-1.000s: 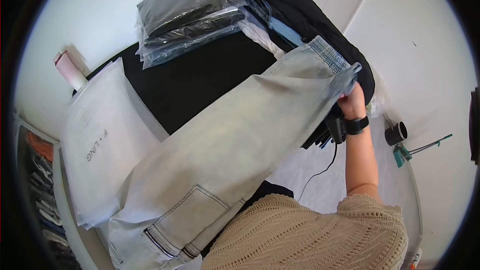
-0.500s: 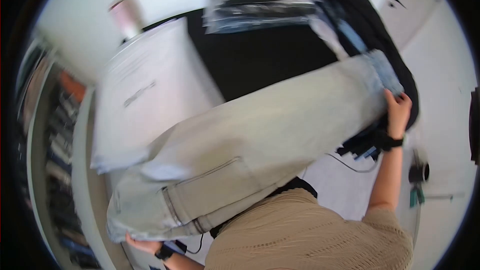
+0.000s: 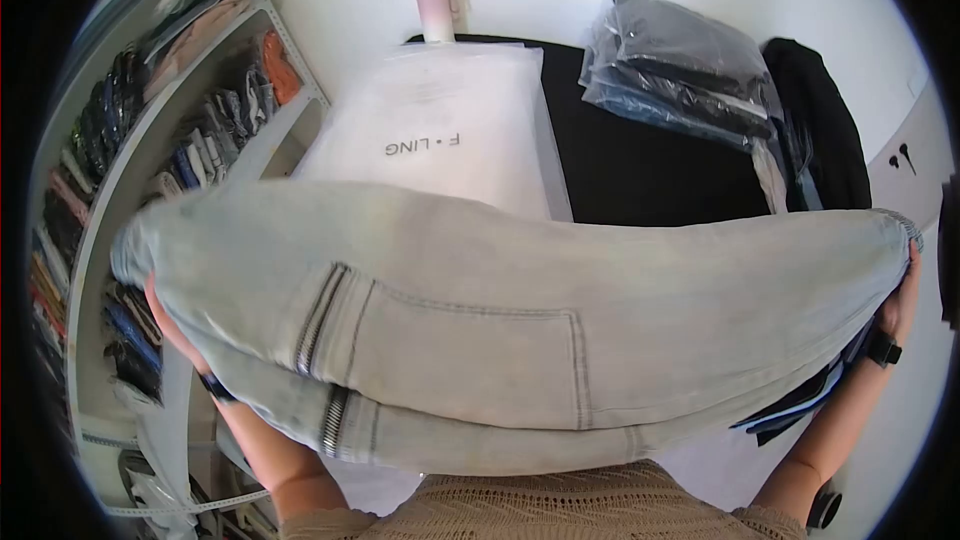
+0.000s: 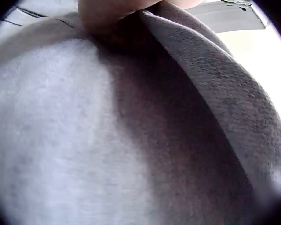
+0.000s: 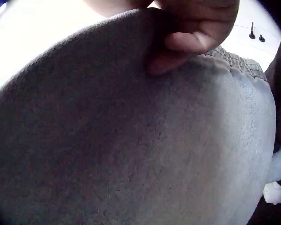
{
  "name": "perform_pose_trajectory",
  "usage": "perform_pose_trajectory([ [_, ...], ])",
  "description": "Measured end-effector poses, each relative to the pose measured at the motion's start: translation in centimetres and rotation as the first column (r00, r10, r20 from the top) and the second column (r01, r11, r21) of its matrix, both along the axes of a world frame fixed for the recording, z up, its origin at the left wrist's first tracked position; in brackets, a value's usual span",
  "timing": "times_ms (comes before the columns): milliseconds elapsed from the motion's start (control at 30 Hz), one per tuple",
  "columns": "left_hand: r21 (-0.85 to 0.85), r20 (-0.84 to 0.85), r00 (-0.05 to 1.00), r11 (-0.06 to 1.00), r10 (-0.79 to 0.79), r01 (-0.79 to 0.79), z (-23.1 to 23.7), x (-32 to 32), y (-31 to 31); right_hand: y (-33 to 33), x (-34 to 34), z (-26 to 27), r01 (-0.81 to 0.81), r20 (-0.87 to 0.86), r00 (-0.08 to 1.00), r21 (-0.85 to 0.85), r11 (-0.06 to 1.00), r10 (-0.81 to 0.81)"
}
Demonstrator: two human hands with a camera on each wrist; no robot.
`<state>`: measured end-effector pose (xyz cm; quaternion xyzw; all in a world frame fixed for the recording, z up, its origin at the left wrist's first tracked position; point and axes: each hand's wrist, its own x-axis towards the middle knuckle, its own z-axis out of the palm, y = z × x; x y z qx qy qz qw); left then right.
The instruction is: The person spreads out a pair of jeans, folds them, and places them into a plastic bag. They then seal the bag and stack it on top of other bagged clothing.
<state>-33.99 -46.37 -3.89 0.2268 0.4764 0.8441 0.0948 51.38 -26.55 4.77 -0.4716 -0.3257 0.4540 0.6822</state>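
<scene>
A pair of pale washed jeans (image 3: 480, 270) is stretched sideways in front of the body, sagging in the middle, with a stitched pocket and dark zip-like strips showing. My left hand (image 3: 172, 325) grips the leg end at the left; in the left wrist view its fingers (image 4: 112, 18) pinch a fold of denim. At the other end my right hand (image 3: 902, 290) holds the waist side. The right wrist view shows its curled fingers (image 5: 196, 40) on the cloth edge beside the gathered elastic waistband (image 5: 238, 63). Most of both hands is hidden behind the denim in the head view.
Behind the jeans, a black-topped table (image 3: 660, 175) bears a stack of white printed bags (image 3: 440, 100), a pink bottle (image 3: 434, 2) and bagged dark clothes (image 3: 690, 60). Dark garments (image 3: 825, 130) lie at its right. Shelves of folded clothes (image 3: 215, 145) stand close on the left.
The jeans, slanting across the table before, are now held level across the body. The left hand has come into view at the leg end. The head view has swung left, showing more shelves.
</scene>
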Motion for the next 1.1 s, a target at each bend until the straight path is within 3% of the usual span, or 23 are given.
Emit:
perform_pose_trajectory([
  [33, 0.012, 0.0, 1.0, 1.0, 0.011, -0.011, 1.8, -0.7, 1.5, 1.2, 0.7, 0.9, -0.011, 0.0, 1.0, 0.012, 1.0, 0.011],
  [67, 0.069, -0.013, 0.983, 0.98, -0.185, 0.186, 3.6, -1.6, 3.2, 2.2, 2.1, 1.5, -0.036, -0.019, 0.999, 0.043, 0.998, 0.036],
  [133, 0.169, -0.042, 0.829, 0.813, -0.558, 0.557, 6.8, -2.4, 6.9, 4.1, 6.8, 2.9, -0.08, 0.001, 0.997, 0.077, 0.994, 0.081],
  [167, 0.142, 0.177, 0.946, 0.958, -0.272, 0.249, 10.4, 3.5, 9.7, 4.4, 8.3, 3.7, -0.078, 0.016, 0.997, 0.071, 0.994, 0.077],
  [200, 0.144, -0.164, 0.441, 0.421, -0.882, 0.896, 9.3, -1.1, 11.2, 4.7, 9.2, 4.3, 0.019, 0.05, 0.998, 0.143, 0.99, -0.026],
  [267, 0.243, -0.144, 0.302, 0.262, -0.942, 0.934, 9.2, 0.0, 15.1, 5.0, 10.4, 4.8, 0.174, 0.085, 0.975, 0.281, 0.944, -0.205],
  [333, 0.272, -0.019, 0.349, 0.331, -0.937, 0.904, 6.3, 0.0, 18.6, 4.1, 9.6, 4.3, 0.176, 0.065, 0.978, 0.254, 0.951, -0.199],
  [400, 0.142, 0.25, 0.59, 0.632, -0.768, 0.762, 3.8, 4.3, 19.1, 3.0, 11.2, 2.1, 0.117, 0.067, 0.989, 0.188, 0.975, -0.132],
  [433, 0.009, 0.345, 0.61, 0.652, -0.714, 0.758, 2.2, 5.4, 18.9, 2.3, 11.8, 0.7, 0.053, 0.076, 0.995, 0.121, 0.991, -0.062],
  [500, -0.186, 0.439, 0.581, 0.563, -0.686, 0.805, -1.4, 6.3, 18.4, 2.2, 14.6, -3.1, 0.069, 0.147, 0.988, -0.076, 0.995, -0.057],
  [533, -0.263, 0.489, 0.55, 0.487, -0.677, 0.833, -3.7, 5.5, 18.1, 1.9, 15.1, -5.1, 0.056, 0.137, 0.99, -0.127, 0.99, -0.038],
  [567, -0.264, 0.493, 0.553, 0.491, -0.671, 0.83, -4.0, 5.6, 17.2, 1.7, 15.2, -6.5, 0.041, 0.125, 0.992, -0.177, 0.983, -0.018],
  [633, -0.41, 0.497, 0.595, 0.434, -0.631, 0.802, -4.1, 5.7, 15.5, 0.6, 14.8, -7.7, 0.069, 0.145, 0.988, -0.153, 0.986, -0.047],
  [700, -0.448, 0.491, 0.635, 0.453, -0.596, 0.771, -5.0, 4.4, 14.1, 0.2, 17.0, -8.2, 0.216, 0.168, 0.969, -0.21, 0.954, -0.182],
  [733, -0.517, 0.356, 0.786, 0.593, -0.506, 0.617, -4.9, 4.6, 13.1, -2.5, 17.6, -8.5, 0.207, 0.173, 0.97, -0.215, 0.954, -0.172],
  [767, -0.556, 0.206, 0.898, 0.709, -0.388, 0.434, -4.7, 4.7, 12.5, -2.9, 13.2, -7.4, 0.604, 0.539, 0.611, 0.157, 0.781, -0.58],
  [800, -0.601, 0.027, 0.938, 0.744, -0.345, 0.292, -4.5, 4.8, 12.1, -1.3, -0.2, -4.7, 0.66, 0.58, 0.0, 0.612, 0.436, -0.815],
  [833, -0.602, 0.031, 0.941, 0.746, -0.337, 0.287, -4.1, 4.6, 11.9, -1.5, -3.6, -4.4, 0.586, 0.639, 0.136, 0.564, 0.581, -0.757],
  [900, -0.654, -0.243, 0.896, 0.745, -0.371, 0.131, -3.2, 3.9, 12.3, -1.4, -15.1, -4.4, 0.295, 0.6, 0.601, 0.446, 0.845, -0.527],
  [933, -0.651, -0.243, 0.898, 0.748, -0.366, 0.128, -3.1, 3.4, 12.9, -1.4, -20.2, -4.7, 0.138, 0.699, 0.6, 0.39, 0.91, -0.39],
  [1000, -0.753, -0.463, 0.736, 0.657, -0.494, -0.033, -3.4, 2.6, 14.3, -0.6, -28.0, -6.0, -0.21, 0.705, 0.708, 0.154, 0.966, 0.042],
  [1033, -0.745, -0.468, 0.741, 0.666, -0.482, -0.037, -3.7, 2.9, 15.0, -0.5, -32.0, -6.1, -0.368, 0.647, 0.713, 0.019, 0.93, 0.269],
  [1100, -0.7, -0.387, 0.837, 0.714, -0.388, 0.008, -4.6, 3.4, 16.3, 0.4, -37.8, -6.0, -0.666, 0.547, 0.573, -0.122, 0.736, 0.609],
])
